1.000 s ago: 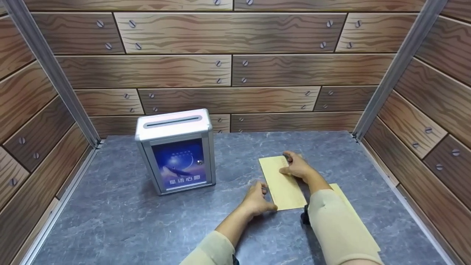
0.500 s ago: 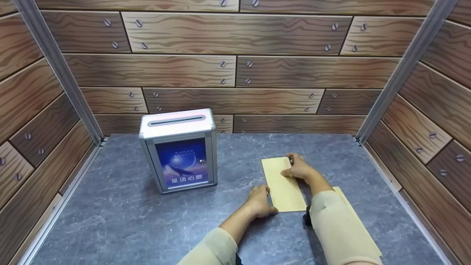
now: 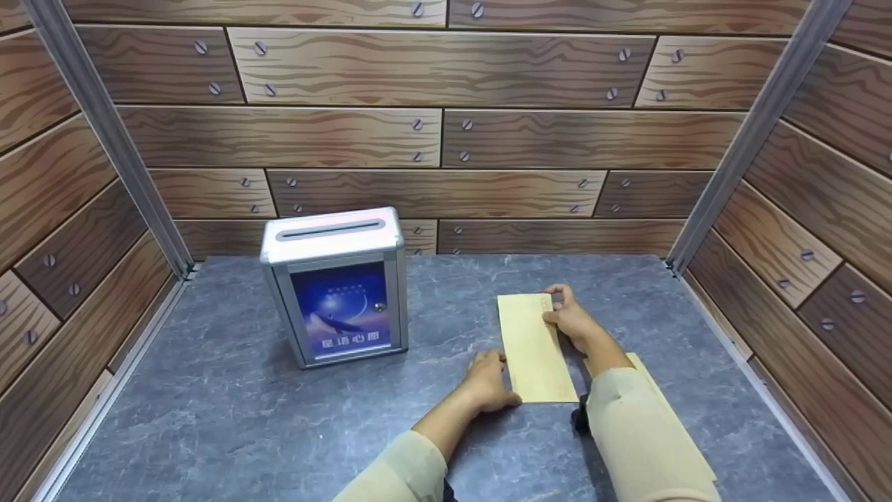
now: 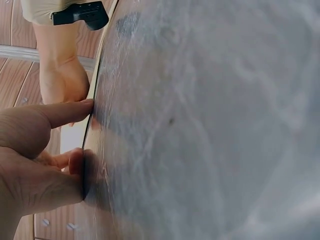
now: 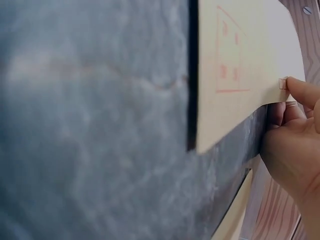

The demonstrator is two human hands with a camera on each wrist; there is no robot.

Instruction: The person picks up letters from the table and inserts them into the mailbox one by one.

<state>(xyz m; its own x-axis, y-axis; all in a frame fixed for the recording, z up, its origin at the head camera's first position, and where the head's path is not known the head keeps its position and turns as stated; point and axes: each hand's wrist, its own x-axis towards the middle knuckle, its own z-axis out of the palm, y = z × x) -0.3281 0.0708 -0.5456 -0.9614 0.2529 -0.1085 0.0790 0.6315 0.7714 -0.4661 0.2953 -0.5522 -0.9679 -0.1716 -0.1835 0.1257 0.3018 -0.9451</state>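
Note:
A yellow paper envelope (image 3: 536, 355) lies lengthwise on the table right of centre; red printed boxes show on it in the right wrist view. My right hand (image 3: 575, 324) pinches its right edge near the far end, thumb on top and fingers (image 5: 292, 112) underneath. That edge bends up off the table in the right wrist view. At the near left corner, my left thumb (image 4: 72, 112) touches the envelope, while the left fingers rest on the table along its left side. The left hand (image 3: 486, 383) is loosely bent.
A silver-framed box (image 3: 398, 300) with a slotted top and a locked blue picture door stands to the left. Another yellow envelope (image 3: 635, 361) lies partly hidden under the right forearm. Wood-print walls (image 3: 446, 70) enclose the grey marbled table (image 3: 209, 432).
The envelope has turned slightly and straightened. My right hand has shifted a little right, its thumb now nearer the envelope's right edge. The left hand stays at the near left corner.

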